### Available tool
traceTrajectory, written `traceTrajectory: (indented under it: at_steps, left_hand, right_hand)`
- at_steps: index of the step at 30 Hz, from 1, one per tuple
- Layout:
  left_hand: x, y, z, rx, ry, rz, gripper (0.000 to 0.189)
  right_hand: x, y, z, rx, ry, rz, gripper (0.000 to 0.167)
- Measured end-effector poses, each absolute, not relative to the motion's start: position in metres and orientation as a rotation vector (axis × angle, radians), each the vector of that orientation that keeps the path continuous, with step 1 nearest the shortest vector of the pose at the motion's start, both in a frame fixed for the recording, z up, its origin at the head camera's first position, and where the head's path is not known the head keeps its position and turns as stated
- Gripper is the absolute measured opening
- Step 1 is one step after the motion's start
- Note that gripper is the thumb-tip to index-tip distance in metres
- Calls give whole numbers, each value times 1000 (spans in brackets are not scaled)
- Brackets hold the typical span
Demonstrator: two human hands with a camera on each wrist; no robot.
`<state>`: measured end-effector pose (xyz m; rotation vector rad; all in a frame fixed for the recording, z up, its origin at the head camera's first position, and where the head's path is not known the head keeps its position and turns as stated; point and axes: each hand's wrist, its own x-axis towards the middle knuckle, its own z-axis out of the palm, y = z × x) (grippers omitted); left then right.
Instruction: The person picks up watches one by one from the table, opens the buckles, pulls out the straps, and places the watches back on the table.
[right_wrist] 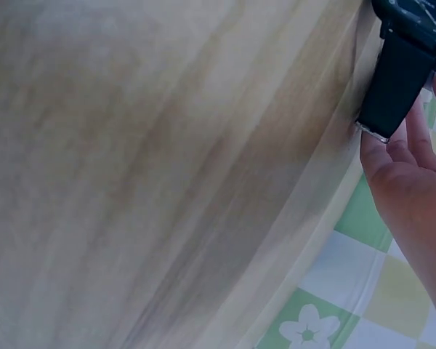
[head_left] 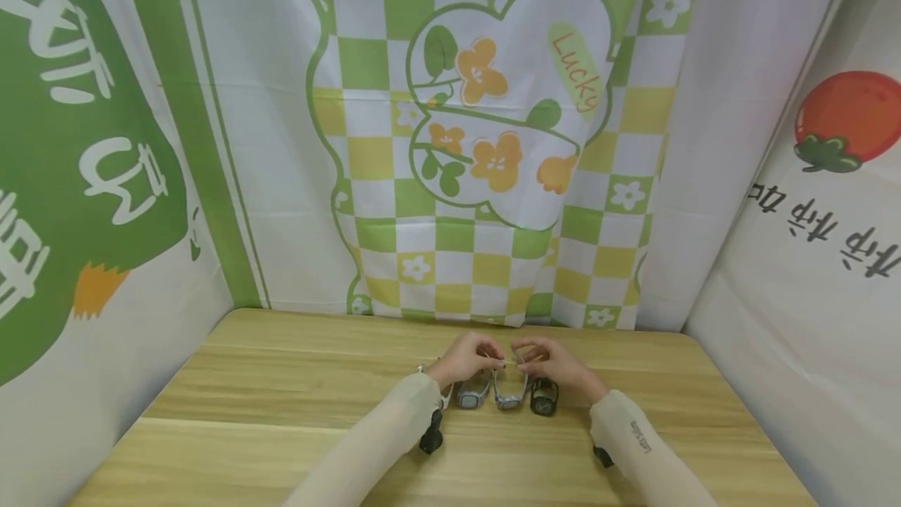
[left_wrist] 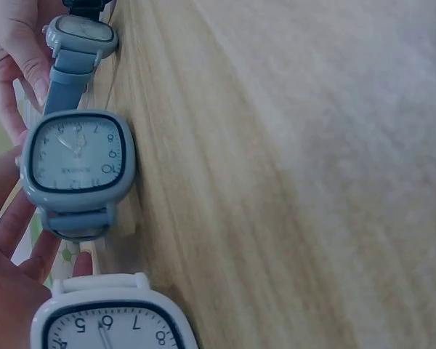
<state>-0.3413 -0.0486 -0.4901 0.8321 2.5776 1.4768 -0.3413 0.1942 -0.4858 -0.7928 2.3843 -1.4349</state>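
Observation:
Several wristwatches stand in a row on the table. A pale grey-blue watch (head_left: 510, 404) has its strap spread upward, one end pinched by my left hand (head_left: 468, 357), the other by my right hand (head_left: 552, 360). Left of it sits a light blue watch (head_left: 470, 399), its square dial large in the left wrist view. A white watch (left_wrist: 109, 320) is closest to that camera, mostly behind my left forearm in the head view. Below my right hand is a black watch (head_left: 544, 401), its strap (right_wrist: 396, 87) overlapping the fingers in the right wrist view.
The wooden table (head_left: 281, 382) ends at a back edge just beyond my hands. Behind it hangs a green and yellow checked curtain (head_left: 373, 202), with printed cloth walls left and right. Dark wrist devices (head_left: 432, 435) are strapped by my sleeves.

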Motion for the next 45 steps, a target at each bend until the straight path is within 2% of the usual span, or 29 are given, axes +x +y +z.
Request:
traceTrajectory:
  at_steps: [28, 45]
  left_hand:
    - [-342, -49, -487, 800, 2612, 1433, 7]
    - [-333, -39, -473, 815, 2602, 1475, 8]
  right_hand:
    - [-343, 198, -490, -854, 2406, -1422, 40]
    - [-330, 217, -486, -793, 2512, -1372, 34]
